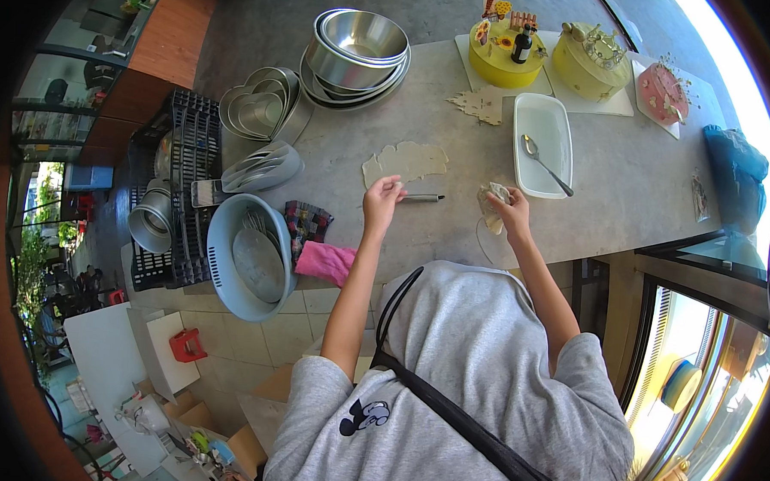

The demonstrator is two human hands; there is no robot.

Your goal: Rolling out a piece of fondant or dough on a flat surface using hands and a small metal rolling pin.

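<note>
My left hand (pixel 381 198) is over the table with its fingertips close together. A small pale spot shows at the fingertips, too small to tell whether it is a held piece. Beside those fingers is a slim metal-handled tool (pixel 423 198) with a black end; its other end is hidden by the hand. Just beyond lies a thin, pale, ragged-edged sheet (pixel 409 160). My right hand (pixel 514 211) grips a crumpled pale cloth-like piece (pixel 491 214). A thin string (pixel 480 239) curves on the table below it.
A white tray (pixel 523 172) with a spoon (pixel 543 162) stands right of centre. Decorated cakes (pixel 506 55) line the far right. Metal bowls (pixel 360 68), heart-shaped pans (pixel 262 109) and a blue basin (pixel 220 259) stand left, near a black crate (pixel 191 187) and pink cloth (pixel 325 263).
</note>
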